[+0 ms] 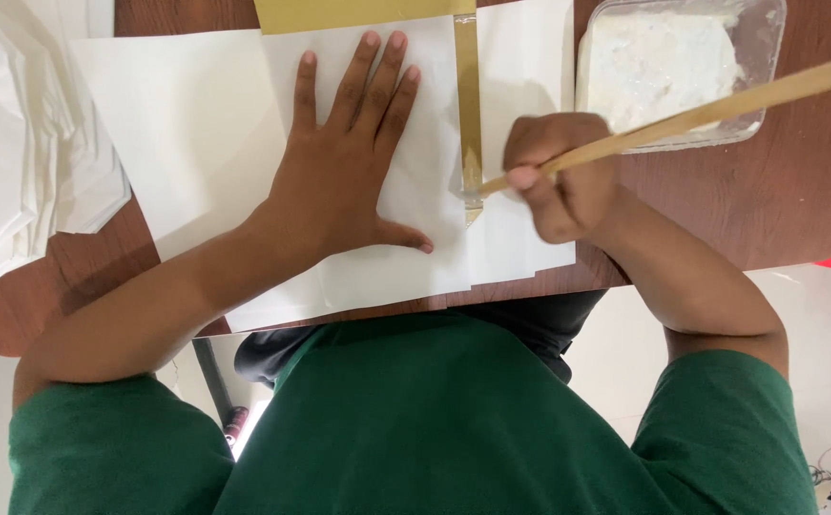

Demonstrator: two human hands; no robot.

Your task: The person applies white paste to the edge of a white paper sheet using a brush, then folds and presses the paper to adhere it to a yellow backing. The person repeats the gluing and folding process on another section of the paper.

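Head view, looking down over a green-shirted torso.

Item: brown wood-grain bench [778, 210], rounded edge, bearing all the things.

Item: left hand [344, 167], fingers released and spread flat, palm pressing a white sheet of paper [415, 238]. More white sheets lie under and beside it; crumpled white paper [15, 143] sits at the far left.

Item: right hand [559, 176], fingers clenched around a long pale wooden brush handle [721, 105], which slants up to the right, passing over the tub. Its tip [473, 191] meets the paper just right of the left thumb.

Item: narrow gold paper strip [469, 95], running down the white sheet from a wider gold sheet [358, 11] at the top edge; the brush tip touches its lower end.

Item: clear plastic tub of white paste [673, 67], upper right, just beside the sheets.

Handling judgement: the flat left palm should stay close to the strip so that the sheet cannot slide; short strokes along the strip's length, lightly loaded, should keep paste off the bare white paper.
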